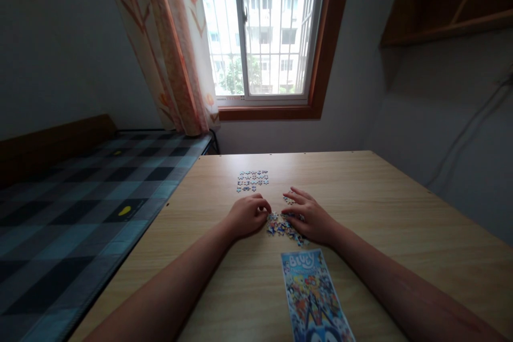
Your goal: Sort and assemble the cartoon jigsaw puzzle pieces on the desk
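Observation:
A loose pile of small jigsaw puzzle pieces [279,226] lies on the wooden table between my two hands. At the pile's left edge is my left hand [249,216], its thumb and index finger curled together in a pinch. Whatever may be between those fingertips is too small or hidden to make out. My right hand [310,217] rests over the right side of the pile with its fingers spread, covering some pieces. Beyond my left hand, several separate pieces [253,177] are laid out in rows. A few more pieces show under my right fingers.
A Bluey picture sheet [315,296] lies on the table [216,299] between my forearms. Left of the table is a bed with a checked cover [132,187]. A curtain [172,53] and a barred window [272,37] are behind; a wooden shelf [449,32] hangs at right.

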{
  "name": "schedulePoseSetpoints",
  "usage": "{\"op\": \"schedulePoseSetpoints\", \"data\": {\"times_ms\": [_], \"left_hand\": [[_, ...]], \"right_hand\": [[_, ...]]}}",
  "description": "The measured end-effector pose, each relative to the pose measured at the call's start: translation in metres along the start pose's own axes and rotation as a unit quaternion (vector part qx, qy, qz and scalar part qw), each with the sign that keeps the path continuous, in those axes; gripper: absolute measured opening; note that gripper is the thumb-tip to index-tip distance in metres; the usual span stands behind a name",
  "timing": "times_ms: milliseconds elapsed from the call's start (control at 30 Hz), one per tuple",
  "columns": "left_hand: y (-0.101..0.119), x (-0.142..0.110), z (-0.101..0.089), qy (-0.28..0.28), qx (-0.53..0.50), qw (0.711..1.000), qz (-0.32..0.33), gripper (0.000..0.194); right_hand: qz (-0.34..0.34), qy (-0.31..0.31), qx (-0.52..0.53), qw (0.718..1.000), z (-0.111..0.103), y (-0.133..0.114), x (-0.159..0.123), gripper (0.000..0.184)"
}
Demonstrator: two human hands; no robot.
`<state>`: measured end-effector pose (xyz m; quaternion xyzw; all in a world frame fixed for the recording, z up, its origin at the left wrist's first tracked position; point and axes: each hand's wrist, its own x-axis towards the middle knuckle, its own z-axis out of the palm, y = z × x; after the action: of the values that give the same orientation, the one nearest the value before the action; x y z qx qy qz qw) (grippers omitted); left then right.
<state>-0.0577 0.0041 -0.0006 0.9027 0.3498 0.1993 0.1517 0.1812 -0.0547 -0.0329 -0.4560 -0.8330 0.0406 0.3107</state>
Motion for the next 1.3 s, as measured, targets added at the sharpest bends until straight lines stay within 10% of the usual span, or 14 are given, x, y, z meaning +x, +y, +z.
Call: {"op": "schedulePoseSetpoints", "data": {"times_ms": [800,1300], "left_hand": [[-0.006,0.003,0.003,0.049,-0.015,0.999,-0.013,0.021],[-0.005,-0.003,0.004,0.088,-0.054,0.993,-0.053,0.022]], "right_hand": [[0.02,0.047,0.006,0.999,0.006,0.007,0.008,0.012],[-0.026,-0.026,-0.091,0.995,0.025,0.011,0.082,0.012]]}}
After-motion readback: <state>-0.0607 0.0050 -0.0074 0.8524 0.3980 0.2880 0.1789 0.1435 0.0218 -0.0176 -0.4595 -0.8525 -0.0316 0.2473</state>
